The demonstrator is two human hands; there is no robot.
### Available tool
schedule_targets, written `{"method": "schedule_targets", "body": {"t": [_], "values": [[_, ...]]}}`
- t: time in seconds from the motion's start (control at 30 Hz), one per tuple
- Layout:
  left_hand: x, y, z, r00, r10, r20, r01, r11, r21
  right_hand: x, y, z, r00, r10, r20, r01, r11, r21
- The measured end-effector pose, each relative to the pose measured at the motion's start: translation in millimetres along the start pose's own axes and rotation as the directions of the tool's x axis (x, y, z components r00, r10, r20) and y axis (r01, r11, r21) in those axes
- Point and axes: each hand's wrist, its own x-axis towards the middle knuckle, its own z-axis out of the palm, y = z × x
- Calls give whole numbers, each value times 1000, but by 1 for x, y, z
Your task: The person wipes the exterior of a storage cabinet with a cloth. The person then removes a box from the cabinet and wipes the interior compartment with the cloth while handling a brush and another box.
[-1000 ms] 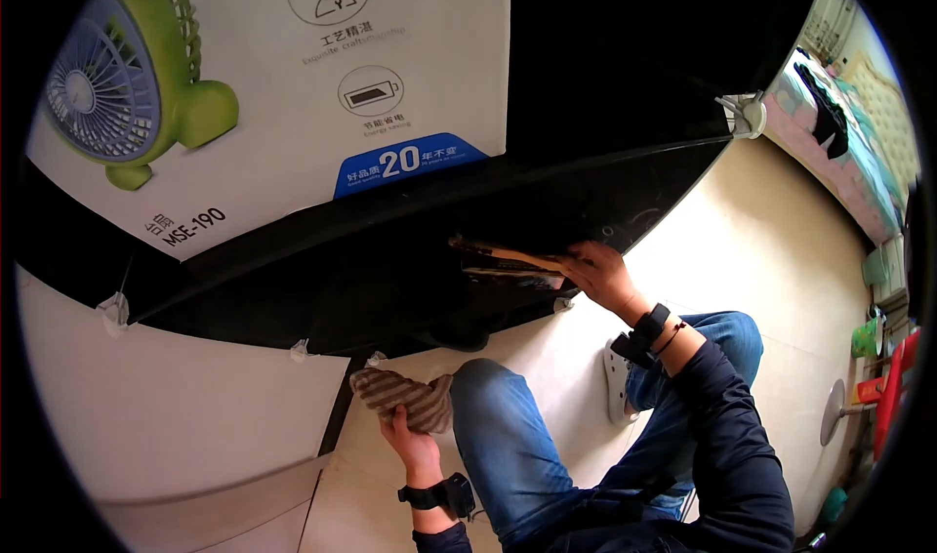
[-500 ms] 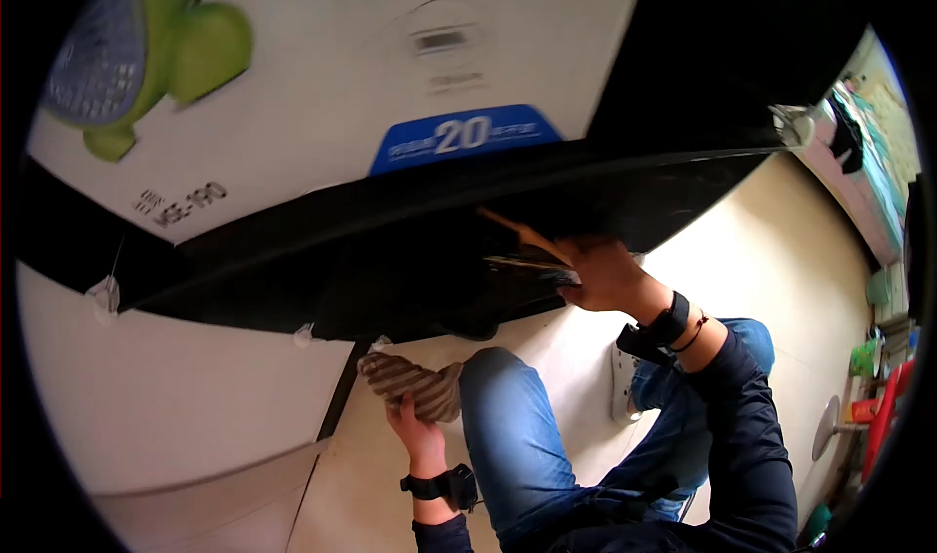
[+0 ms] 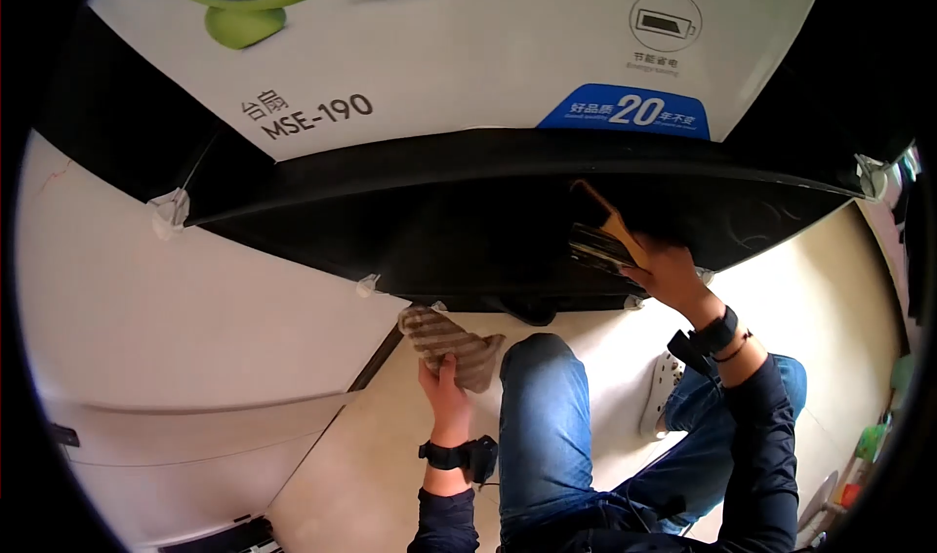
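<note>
My right hand (image 3: 672, 272) pinched an orange-edged thing (image 3: 618, 229) at the black shelf (image 3: 439, 231) — a slack grip could have let it slip. My left hand (image 3: 447, 399) clasped a striped cloth (image 3: 464, 349) near my knee (image 3: 543, 363), which might have snagged it.
</note>
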Motion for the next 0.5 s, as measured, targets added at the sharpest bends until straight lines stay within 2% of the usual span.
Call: {"method": "schedule_targets", "body": {"t": [0.07,0.1,0.17,0.2,0.23,0.27,0.3,0.33,0.37,0.4,0.43,0.47,0.5], "values": [[16,17,-2,971,222,90,-240,904,353,-8,-11,-15,1000,11,-28,-9,999,49],[26,31,-3,937,304,173,-347,748,566,-13,-16,-25,999,19,-33,-17,998,62],[49,48,-5,823,479,305,-514,400,759,-26,-18,-38,1000,12,-27,-10,996,89],[61,54,-4,823,478,306,-514,399,760,-34,-22,-46,1000,13,-27,-10,996,91],[75,57,-3,752,553,359,-525,174,833,-40,-28,-57,983,157,93,-177,948,265],[86,57,-2,671,606,427,-497,-60,865,-46,-31,-61,934,273,232,-348,844,408],[97,53,-3,671,605,430,-500,-60,864,-55,-25,-59,968,186,171,-238,897,372],[109,45,-5,681,577,452,-389,-238,890,-57,-29,-66,967,189,171,-241,897,370],[117,37,-7,695,546,467,-267,-407,873,-59,-35,-78,919,256,299,-363,844,394],[125,27,-10,694,545,469,-274,-403,873,-60,-38,-86,852,309,421,-481,780,400],[131,17,-9,705,537,463,-204,-472,858,-69,-31,-80,894,275,354,-424,774,470],[135,9,-10,716,528,457,-134,-538,832,-72,-29,-79,891,286,352,-431,773,465],[134,11,-1,775,489,400,-89,-542,836,-74,-27,-80,912,280,301,-401,766,502]]}}
